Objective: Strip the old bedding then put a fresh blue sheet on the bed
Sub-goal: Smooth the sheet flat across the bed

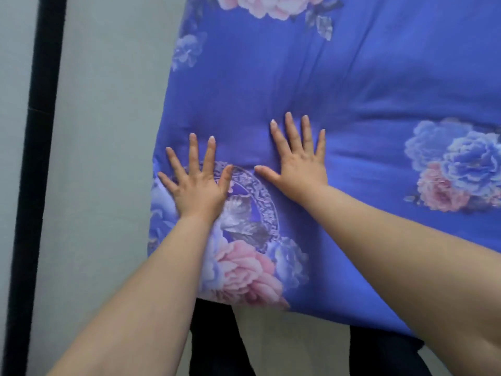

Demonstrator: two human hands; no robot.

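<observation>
A blue sheet [352, 85] printed with pink and pale-blue flowers covers the bed and fills the upper right of the head view. Long creases run across its middle. My left hand [198, 183] lies flat with spread fingers near the bed's left corner, on a round ornament print. My right hand [301, 164] presses flat on the sheet just right of it, fingers straight and splayed. Neither hand holds any cloth.
A pale grey floor [108, 158] lies left of the bed. A dark vertical frame [35, 158] runs down the far left. My dark trouser legs [214, 346] stand against the bed's near edge.
</observation>
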